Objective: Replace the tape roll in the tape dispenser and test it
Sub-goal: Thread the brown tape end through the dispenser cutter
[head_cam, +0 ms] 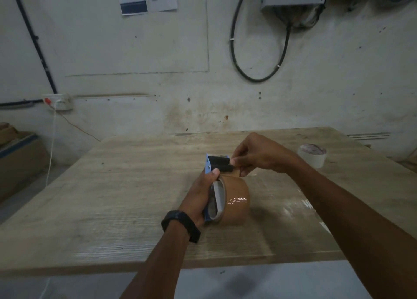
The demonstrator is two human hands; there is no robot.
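My right fingers (pixel 237 161) pinch the brown tape end at the black rollers (pixel 222 163) of the blue hand-held tape dispenser (pixel 208 165). My left hand (pixel 202 195) grips it above the wooden table (pixel 112 186), glossy brown tape roll (pixel 235 199) mounted.

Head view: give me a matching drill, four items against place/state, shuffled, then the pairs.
Items:
1. brown tape roll
2. whitish tape roll
3. left hand
4. right hand

Places/states:
A. lying alone on the table, far right
B. fingers pinching at the black roller end of the tape dispenser
C. mounted on the dispenser, glossy
D. gripping the dispenser's blue frame, black watch on the wrist

Pairs: 1-C, 2-A, 3-D, 4-B
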